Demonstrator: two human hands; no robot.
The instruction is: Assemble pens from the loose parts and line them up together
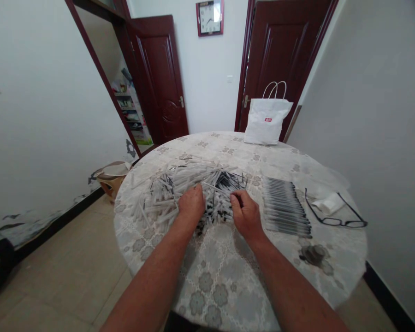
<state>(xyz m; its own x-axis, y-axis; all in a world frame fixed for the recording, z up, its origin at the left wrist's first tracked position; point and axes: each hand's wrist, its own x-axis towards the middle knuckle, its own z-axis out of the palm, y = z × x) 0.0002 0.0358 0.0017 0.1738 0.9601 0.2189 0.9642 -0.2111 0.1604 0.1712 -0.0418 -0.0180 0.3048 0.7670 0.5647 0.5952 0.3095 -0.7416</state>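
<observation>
A large loose pile of thin clear and black sticks (183,177), which look like pen parts, lies over the middle of the table. My left hand (192,203) is closed at the near edge of the pile, its fingertips at one end of a slim pale stick (214,187). The stick's other end meets my right hand (245,211), whose thumb and fingers are pinched round it. To the right of my right hand, similar dark-cored sticks (286,207) lie side by side in a neat row.
The round table (207,295) has a patterned cloth. Black glasses (335,222) and a white roll (328,204) lie at the right, with a small dark round object (314,254) nearer. A white paper bag (267,122) stands at the back edge.
</observation>
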